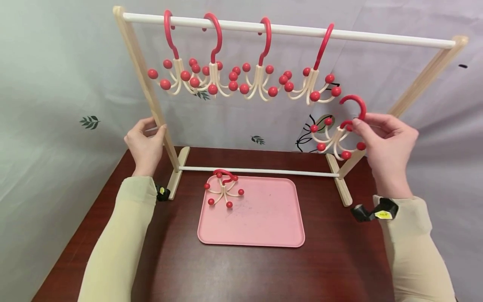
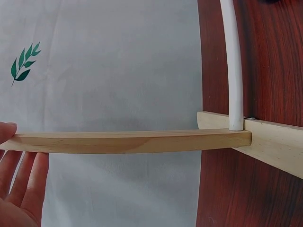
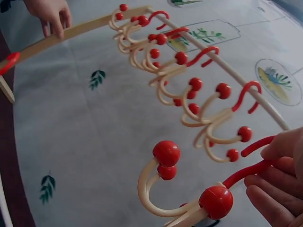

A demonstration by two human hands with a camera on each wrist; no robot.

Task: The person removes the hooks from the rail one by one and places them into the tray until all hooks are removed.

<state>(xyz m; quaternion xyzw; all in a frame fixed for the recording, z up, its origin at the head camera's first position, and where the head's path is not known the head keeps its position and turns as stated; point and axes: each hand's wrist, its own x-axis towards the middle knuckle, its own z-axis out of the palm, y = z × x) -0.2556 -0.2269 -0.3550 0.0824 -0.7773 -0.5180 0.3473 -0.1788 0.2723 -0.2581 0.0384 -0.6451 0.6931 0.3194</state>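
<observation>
Grey leaf-printed cloth (image 1: 226,121) backs a dark-red tabletop (image 1: 245,272), above whose far corners the left hand (image 1: 145,142) pinches a pale wooden post (image 1: 138,61), the right hand (image 1: 392,147) a red-hooked cream hanger (image 1: 337,137).

By a dark red-brown, wood-grained table (image 1: 245,274), a rounded, rectangular pink tray (image 1: 260,214) and a white-railed, pale wooden rack (image 1: 294,30) are supported.

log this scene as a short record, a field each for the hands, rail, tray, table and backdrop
left hand: grips the left wooden post
right hand: pinches a hanger by its red hook, below the rail
rail: white, four hangers on it
tray: pink, one more hanger on it
table: dark reddish-brown
backdrop: pale, leaf prints
</observation>
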